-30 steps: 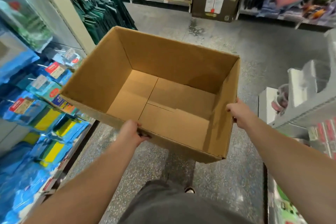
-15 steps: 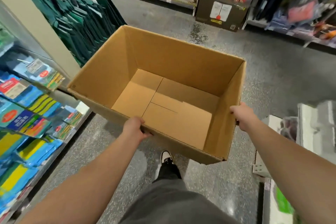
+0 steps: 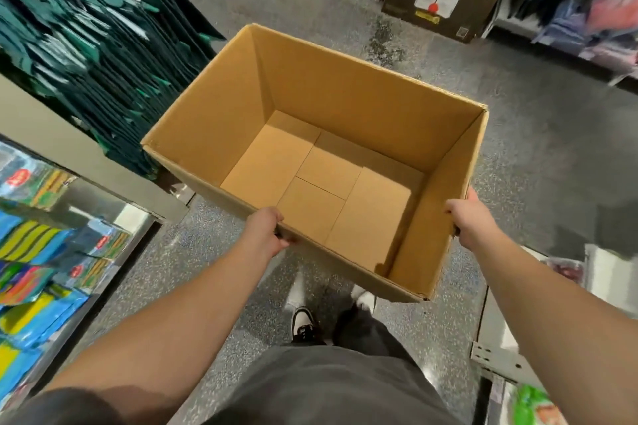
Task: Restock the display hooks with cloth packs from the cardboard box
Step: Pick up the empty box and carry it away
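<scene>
Speckled grey shop floor underfoot, aisle shelving on every side. Held out at waist height over that floor: open-topped cardboard box, tilted a little, nothing inside but its folded bottom flaps. Left hand gripping the near long wall at the rim, fingers curled under the outer face, thumb on top. Right hand gripping the right short wall near its near corner, fingers wrapped round the outside, thumb at the rim. Both forearms stretched forward, bare.

Left of the box, low down: cloth packs in blue, yellow and green wrappers with red labels, hanging in rows, blurred, hooks themselves hard to make out. Above those, behind a beige upright panel, dense rows of dark green hanging goods with white tags, just beside the box's far left corner.

Across the aisle at top: dark cardboard display stand with white paper sheets and a red dot on its front, red packs on top. Further right, blurred hanging items in blue, pink and black.

Below the box: dark trousers, black-and-white shoe on the floor. Lower right edge: pale metal shelf base and a green packet, out of focus.
</scene>
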